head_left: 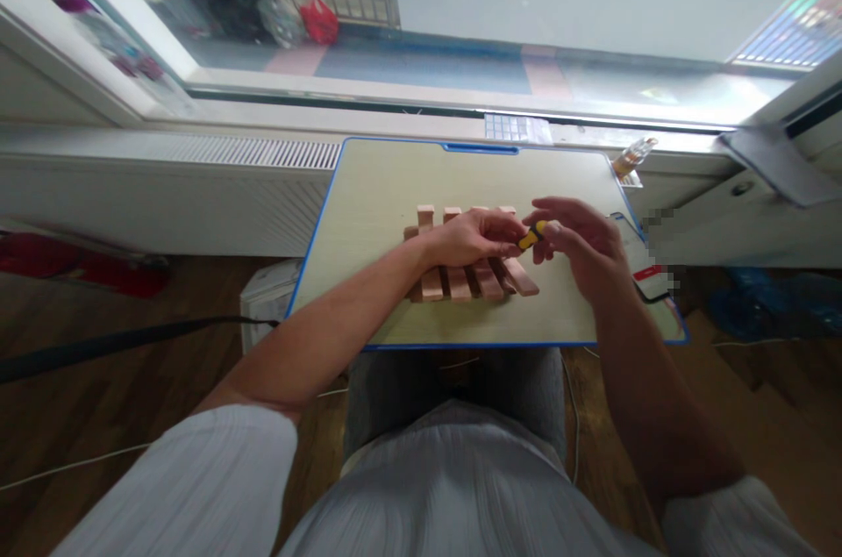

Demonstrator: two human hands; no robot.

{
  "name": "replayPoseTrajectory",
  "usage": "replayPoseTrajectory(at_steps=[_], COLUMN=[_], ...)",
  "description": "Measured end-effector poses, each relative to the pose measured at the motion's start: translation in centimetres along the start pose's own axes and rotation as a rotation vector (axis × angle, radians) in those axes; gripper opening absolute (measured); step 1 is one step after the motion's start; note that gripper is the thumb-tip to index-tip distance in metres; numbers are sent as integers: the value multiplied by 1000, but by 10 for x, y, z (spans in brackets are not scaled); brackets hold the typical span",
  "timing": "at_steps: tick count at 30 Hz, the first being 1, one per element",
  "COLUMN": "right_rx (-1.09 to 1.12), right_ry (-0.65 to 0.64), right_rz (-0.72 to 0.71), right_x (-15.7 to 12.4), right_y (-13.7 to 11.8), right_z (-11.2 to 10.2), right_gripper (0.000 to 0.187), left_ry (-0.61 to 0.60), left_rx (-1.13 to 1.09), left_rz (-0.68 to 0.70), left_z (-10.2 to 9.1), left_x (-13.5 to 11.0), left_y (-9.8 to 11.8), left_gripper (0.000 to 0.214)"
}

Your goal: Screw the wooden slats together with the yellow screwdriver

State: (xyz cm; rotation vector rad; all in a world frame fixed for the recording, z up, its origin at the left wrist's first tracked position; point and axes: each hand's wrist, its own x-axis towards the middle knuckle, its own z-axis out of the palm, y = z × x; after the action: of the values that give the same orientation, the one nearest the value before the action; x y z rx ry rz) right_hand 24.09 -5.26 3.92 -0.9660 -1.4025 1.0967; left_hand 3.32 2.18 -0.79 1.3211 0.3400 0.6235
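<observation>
A small wooden slatted rack (460, 276) lies on a pale lap table with a blue rim (329, 215). My left hand (477, 237) rests across the rack, its fingers curled and pinching one end of a small yellow and black tool (531, 235). My right hand (579, 246) meets it from the right, fingers closed round the tool's other end. The tool sits just above the rack's right slats. What kind of tool it is stays unclear.
A phone with a red patch (651, 281) lies at the table's right edge, a small bottle (632, 158) on the sill behind. A radiator (250, 152) and window run along the back. A black cable (132, 338) crosses the wooden floor at left.
</observation>
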Motion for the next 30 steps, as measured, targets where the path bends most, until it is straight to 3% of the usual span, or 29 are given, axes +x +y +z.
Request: replayPoseTrajectory(at_steps=[8, 14, 24, 30], right_rx=[-60, -35, -7, -71], right_ry=[-58, 35, 131, 62], right_rz=[2, -71, -136, -24], right_x=[2, 3, 1, 0], right_y=[-4, 0, 14, 6], right_z=[-6, 1, 14, 8], right_gripper=[25, 29, 37, 32], left_ry=[-35, 1, 4, 7], left_rx=[139, 257, 19, 20], left_rz=[58, 51, 15, 21], left_z=[-2, -5, -2, -2], left_x=[0, -2, -1, 1], left_y=[6, 8, -3, -3], left_gripper=[24, 31, 34, 38])
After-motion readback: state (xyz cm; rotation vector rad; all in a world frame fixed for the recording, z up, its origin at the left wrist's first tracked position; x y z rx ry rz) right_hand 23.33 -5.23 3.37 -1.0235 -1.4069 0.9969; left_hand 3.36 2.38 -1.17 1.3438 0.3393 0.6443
